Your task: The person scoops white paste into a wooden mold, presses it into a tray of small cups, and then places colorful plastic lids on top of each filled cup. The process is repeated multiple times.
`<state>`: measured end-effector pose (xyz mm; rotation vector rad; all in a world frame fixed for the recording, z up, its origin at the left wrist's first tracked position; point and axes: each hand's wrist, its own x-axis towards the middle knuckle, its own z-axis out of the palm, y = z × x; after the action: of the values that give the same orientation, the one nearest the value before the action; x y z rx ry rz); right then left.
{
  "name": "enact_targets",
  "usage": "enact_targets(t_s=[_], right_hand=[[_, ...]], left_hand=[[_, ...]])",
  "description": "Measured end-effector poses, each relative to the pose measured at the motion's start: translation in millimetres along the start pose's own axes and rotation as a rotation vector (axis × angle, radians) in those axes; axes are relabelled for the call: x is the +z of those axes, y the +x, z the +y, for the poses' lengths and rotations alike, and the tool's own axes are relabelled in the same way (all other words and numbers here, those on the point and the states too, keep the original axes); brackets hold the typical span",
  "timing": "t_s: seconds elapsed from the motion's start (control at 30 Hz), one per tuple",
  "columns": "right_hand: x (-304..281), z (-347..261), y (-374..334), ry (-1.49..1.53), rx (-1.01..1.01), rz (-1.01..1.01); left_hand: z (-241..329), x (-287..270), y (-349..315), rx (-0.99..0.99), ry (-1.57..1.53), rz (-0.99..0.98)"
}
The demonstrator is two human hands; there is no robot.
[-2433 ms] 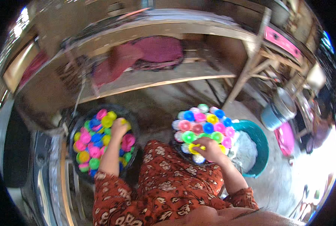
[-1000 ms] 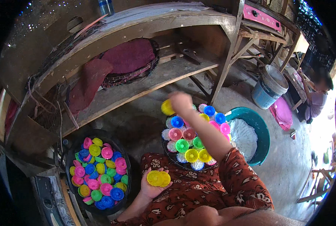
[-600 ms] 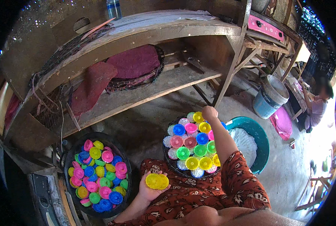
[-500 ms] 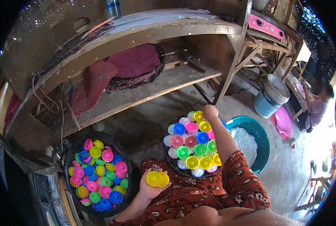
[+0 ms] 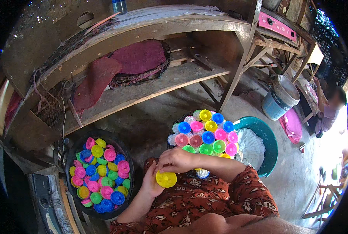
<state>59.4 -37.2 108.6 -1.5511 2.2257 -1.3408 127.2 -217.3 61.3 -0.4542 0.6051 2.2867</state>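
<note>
My left hand (image 5: 153, 183) is closed around a yellow fluted plastic cup mould (image 5: 166, 179), held above my lap with its hollow side up. Bent over it from the right, my right hand (image 5: 177, 160) has its fingers pressed to the mould's upper rim. Just beyond, a round tray bears several coloured cup moulds (image 5: 208, 137), set close together on clear, whitish cups (image 5: 180, 140). My right hand and forearm hide its near part. To the left, a black oval tub (image 5: 128, 152) holds a loose heap of pink, blue, green and yellow moulds (image 5: 102, 176).
A teal basin (image 5: 272, 146) with white material inside stands right of the tray. Farther right are a bucket (image 5: 280, 98), a pink cloth (image 5: 291, 125) and another person (image 5: 330, 109). A wooden bench with a low shelf (image 5: 154, 91) spans the far side.
My right hand has come back from the tray's far edge to my left hand. Two yellow moulds showed in my left hand before; one shows now.
</note>
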Motion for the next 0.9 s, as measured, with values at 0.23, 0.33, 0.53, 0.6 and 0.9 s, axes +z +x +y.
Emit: enact_targets(t_s=[0.23,0.33,0.53,0.6,0.9], right_hand=[[-93.5,41.7,-23.5,-0.254,0.544,0.670],[-114.6,39.7,-26.2,-0.341,0.752,0.623],[-90.6,0.3,95.6,-0.612,-0.046,0.623],[-102.0,1.9,118.5,-1.195,0.111,0.377],[-140.7,130.8,-36.0,-0.942,1.057,0.373]], left_hand=[[88.8,5.4,-112.1,1.098,1.753,0.725],[116.6,4.1,-119.6,1.077,2.369,1.397],[70.9,51.3,42.0,1.076,2.458,0.101],[33.6,68.9,108.2,1.208,2.212,-0.295],[-7.0,72.7,216.2,0.812,2.604,0.106]])
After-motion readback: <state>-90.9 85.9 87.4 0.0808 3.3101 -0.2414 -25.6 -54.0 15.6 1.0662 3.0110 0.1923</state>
